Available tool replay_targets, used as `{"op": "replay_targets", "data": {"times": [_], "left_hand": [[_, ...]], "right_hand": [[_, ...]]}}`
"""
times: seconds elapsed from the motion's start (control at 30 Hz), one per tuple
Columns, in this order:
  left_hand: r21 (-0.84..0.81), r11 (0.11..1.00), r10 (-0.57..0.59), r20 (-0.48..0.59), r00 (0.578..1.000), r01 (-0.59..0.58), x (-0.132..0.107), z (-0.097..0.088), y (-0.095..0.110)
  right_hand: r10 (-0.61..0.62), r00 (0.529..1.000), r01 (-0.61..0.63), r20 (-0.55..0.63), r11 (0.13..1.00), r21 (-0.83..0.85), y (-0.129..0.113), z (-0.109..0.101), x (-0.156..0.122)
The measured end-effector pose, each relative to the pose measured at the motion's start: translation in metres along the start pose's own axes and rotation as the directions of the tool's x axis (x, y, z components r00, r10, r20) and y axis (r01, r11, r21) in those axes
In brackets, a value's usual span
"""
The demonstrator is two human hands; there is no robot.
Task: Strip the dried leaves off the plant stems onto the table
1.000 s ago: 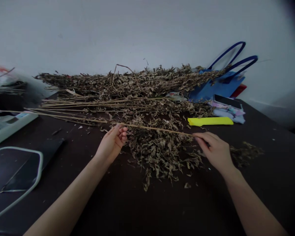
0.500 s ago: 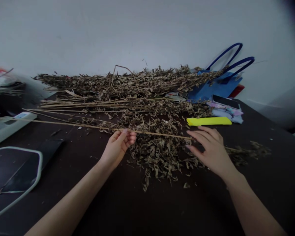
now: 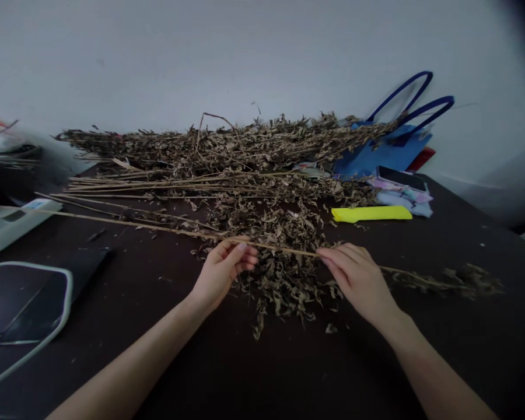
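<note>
A long dried plant stalk (image 3: 284, 249) runs across the table, bare on its left length and leafy at its right end. My left hand (image 3: 227, 265) is closed on it near the middle, thumb on top. To the right, my right hand (image 3: 354, 274) pinches the same stalk, its fingers closed round it. Beneath and between both hands lies a loose pile of dry, curled leaves (image 3: 284, 294). The stalk's leafy tip (image 3: 468, 282) sticks out past my right hand.
Bundles of dried stalks (image 3: 166, 185) and a leafy heap (image 3: 254, 140) lie along the wall. At right are a yellow strip (image 3: 371, 214), a phone (image 3: 401, 178) on cloth and a blue bag (image 3: 371, 156). At left are a white device (image 3: 21, 224), a dark flat object (image 3: 70, 291) and a pale curved frame (image 3: 67, 291).
The stalk has shifted right and slightly nearer. My right hand has moved left and closed on it; my left hand has moved a little right, still gripping.
</note>
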State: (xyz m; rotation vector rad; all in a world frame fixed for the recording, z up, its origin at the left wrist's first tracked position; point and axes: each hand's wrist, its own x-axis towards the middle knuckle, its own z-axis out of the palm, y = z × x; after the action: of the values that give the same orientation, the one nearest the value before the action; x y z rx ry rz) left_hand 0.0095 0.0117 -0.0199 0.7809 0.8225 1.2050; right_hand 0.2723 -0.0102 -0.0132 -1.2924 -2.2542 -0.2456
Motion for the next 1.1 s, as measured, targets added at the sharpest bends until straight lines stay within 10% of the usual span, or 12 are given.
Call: {"op": "replay_targets", "data": {"times": [0.37, 0.67, 1.1], "left_hand": [[-0.133, 0.986, 0.087, -0.098, 0.991, -0.099, 0.011, -0.013, 0.021], [-0.040, 0.997, 0.057, -0.102, 0.993, -0.061, 0.007, -0.010, 0.012], [0.074, 0.997, 0.012, -0.073, 0.997, -0.007, 0.001, -0.001, -0.001]], "right_hand": [[0.045, 0.999, -0.045, 0.020, 0.999, -0.016, 0.015, -0.008, 0.001], [0.054, 0.992, -0.068, -0.110, 0.990, -0.123, 0.006, -0.009, 0.003], [0.011, 1.000, -0.011, -0.006, 1.000, -0.028, -0.008, 0.001, 0.000]]}}
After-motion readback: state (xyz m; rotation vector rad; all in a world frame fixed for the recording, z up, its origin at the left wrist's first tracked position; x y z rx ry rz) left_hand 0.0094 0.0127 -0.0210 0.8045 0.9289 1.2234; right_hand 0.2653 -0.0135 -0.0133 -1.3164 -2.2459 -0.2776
